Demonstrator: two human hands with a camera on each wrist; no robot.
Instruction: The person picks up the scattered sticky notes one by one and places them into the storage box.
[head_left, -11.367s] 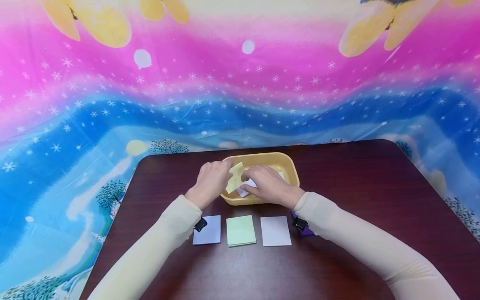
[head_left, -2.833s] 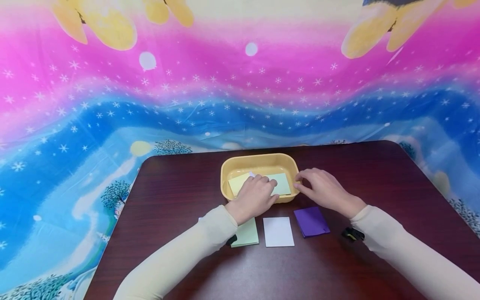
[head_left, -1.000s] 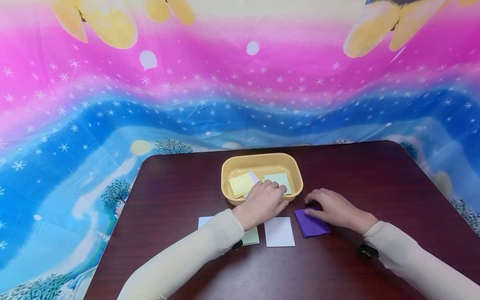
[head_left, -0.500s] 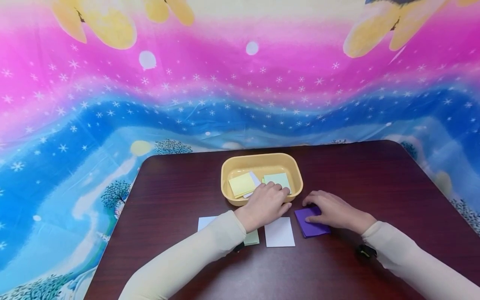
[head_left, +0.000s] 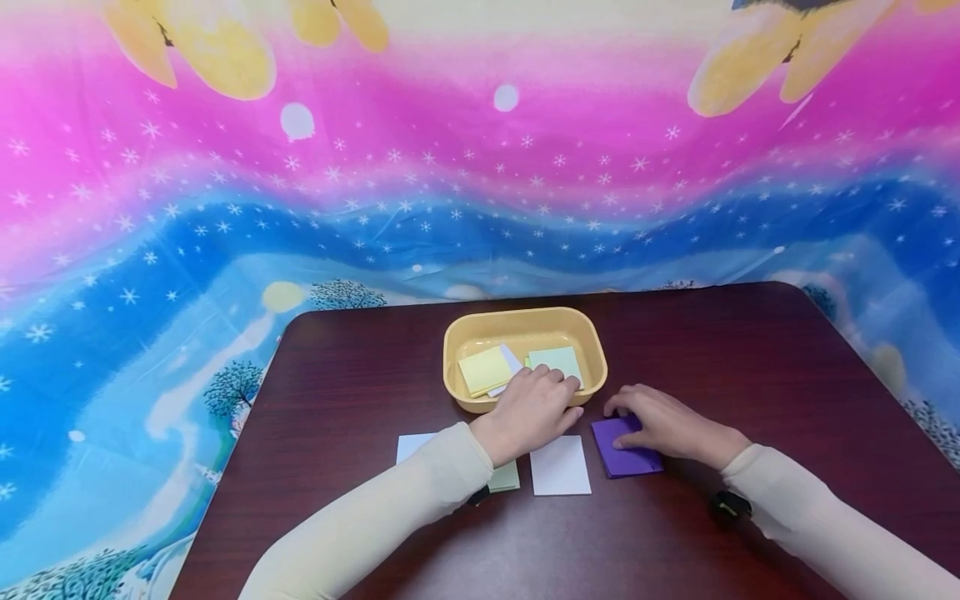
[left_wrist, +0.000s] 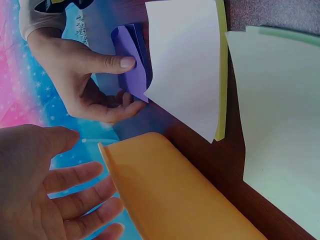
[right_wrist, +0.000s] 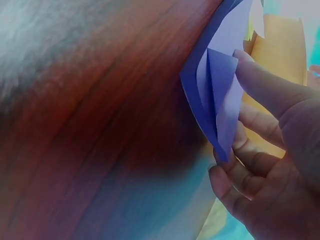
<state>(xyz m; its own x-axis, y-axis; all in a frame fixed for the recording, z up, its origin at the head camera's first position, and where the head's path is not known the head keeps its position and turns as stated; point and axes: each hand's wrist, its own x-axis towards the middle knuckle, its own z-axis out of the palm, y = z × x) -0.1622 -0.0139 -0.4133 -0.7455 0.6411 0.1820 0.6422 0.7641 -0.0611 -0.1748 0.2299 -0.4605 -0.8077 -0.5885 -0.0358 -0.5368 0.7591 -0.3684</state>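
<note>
My left hand [head_left: 532,410] hovers over the front rim of the yellow plastic box [head_left: 517,323]. In the left wrist view its fingers [left_wrist: 82,205] are loosely bent beside the box wall and hold nothing. To the right of the box, my right hand [head_left: 670,423] grips a purple sticky note pad [head_left: 632,463]. Its thumb [right_wrist: 262,82] lies on top of the pad and the fingers curl at the far edge. A corner of the purple paper is folded up in the right wrist view. Inside the box are a yellow pad [head_left: 482,369], a pale lavender one [head_left: 513,357] and a pale green one [head_left: 557,359].
A row of pads lies in front of the box on the dark wooden table [head_left: 570,550]: a white pad [head_left: 561,468], a green pad [head_left: 507,477] partly under the left sleeve, and a pale lavender pad [head_left: 412,445] at the left. A printed cloth [head_left: 480,208] hangs behind.
Earlier, my right hand moved from the box's right side down to the purple pad. The left hand slid right along the box front. In the last half second, both hands have stayed nearly still.
</note>
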